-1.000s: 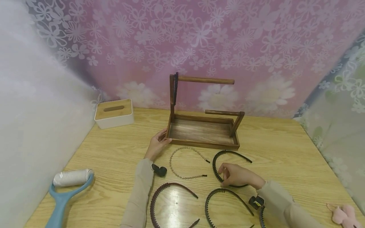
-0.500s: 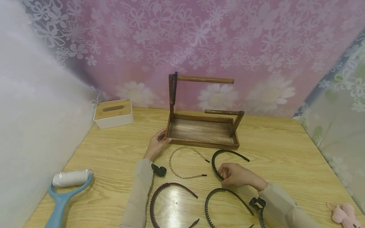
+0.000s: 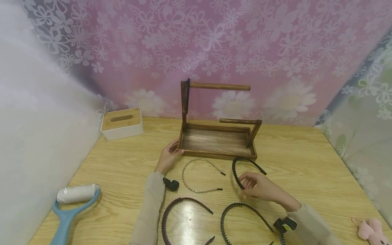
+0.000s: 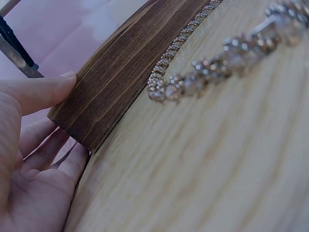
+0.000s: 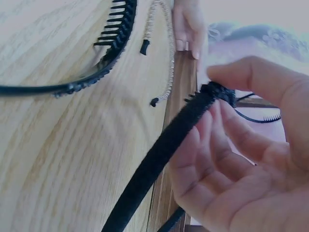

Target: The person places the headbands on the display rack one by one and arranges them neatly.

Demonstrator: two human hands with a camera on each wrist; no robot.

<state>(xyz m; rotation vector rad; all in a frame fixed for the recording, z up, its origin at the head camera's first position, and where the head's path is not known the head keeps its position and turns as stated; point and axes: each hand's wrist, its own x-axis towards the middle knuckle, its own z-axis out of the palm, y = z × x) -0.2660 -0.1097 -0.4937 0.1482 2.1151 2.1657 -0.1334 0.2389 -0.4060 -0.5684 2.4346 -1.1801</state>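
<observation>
Pinching the black headband [image 3: 235, 174] between thumb and curled fingers of the right hand [image 3: 261, 186], before the wooden stand [image 3: 214, 154], well in from the far edge of the table [image 3: 294, 153]. Bracing the stand's front left corner between thumb and fingers of the left hand [image 3: 167, 158]. Probably needing a gentle pinch and clearance from the stand's rim. Hiding the headband's near side behind the right hand; leaving table contact hard to judge.

I face a pink floral backdrop [image 3: 208, 54], with a pale wall [image 3: 46, 112] at left and a patterned panel [image 3: 361, 126] at right. My wood-grain tabletop [image 3: 306, 149] reflects one bright light patch [image 3: 186, 217].
</observation>
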